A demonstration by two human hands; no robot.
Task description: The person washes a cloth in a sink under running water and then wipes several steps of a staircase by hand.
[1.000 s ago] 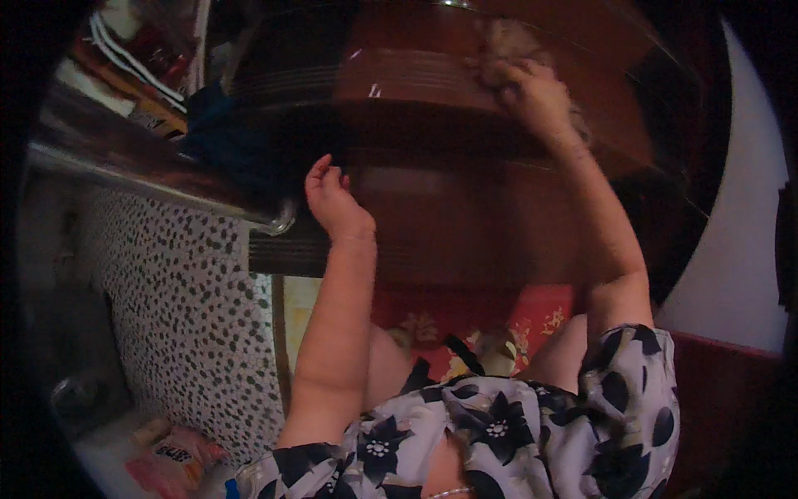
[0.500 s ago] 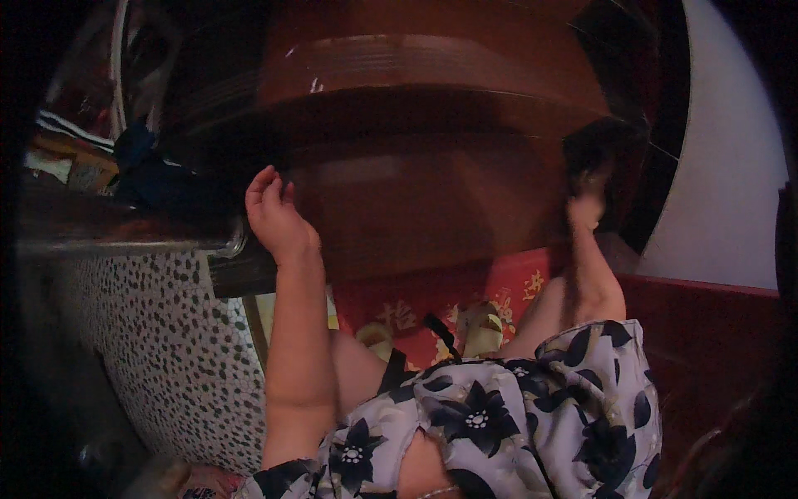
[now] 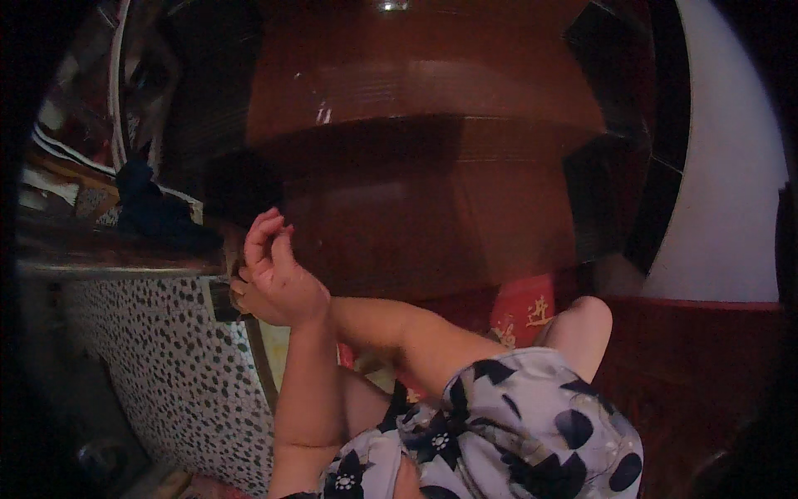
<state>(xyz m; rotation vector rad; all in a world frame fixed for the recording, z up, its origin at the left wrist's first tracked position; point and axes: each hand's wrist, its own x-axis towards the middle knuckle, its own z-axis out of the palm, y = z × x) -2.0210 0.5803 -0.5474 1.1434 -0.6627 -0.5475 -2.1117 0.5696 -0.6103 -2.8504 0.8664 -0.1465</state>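
My left hand (image 3: 278, 274) is raised in front of the brown stair-like steps (image 3: 366, 208), palm turned up. Its fingers are loosely bent and apart, with nothing visible in them. My right forearm crosses to the left beneath my left wrist. Most of my right hand (image 3: 238, 293) is hidden behind my left hand; a few bent fingers show at the corner of a metal-edged ledge (image 3: 125, 268). A narrow brownish thing (image 3: 230, 245) rises beside those fingers, too dim to name.
Dark patches mark the ends of the steps. A dark blue cloth-like bundle (image 3: 158, 204) lies on the ledge at left, above a white panel with dark spots (image 3: 166, 358). A red mat with gold characters (image 3: 524, 312) lies below. A white wall (image 3: 731, 166) stands at right.
My right hand has swung from the right end of the steps across to the left, behind my left hand. My left hand sits slightly lower in view, and the view has shifted.
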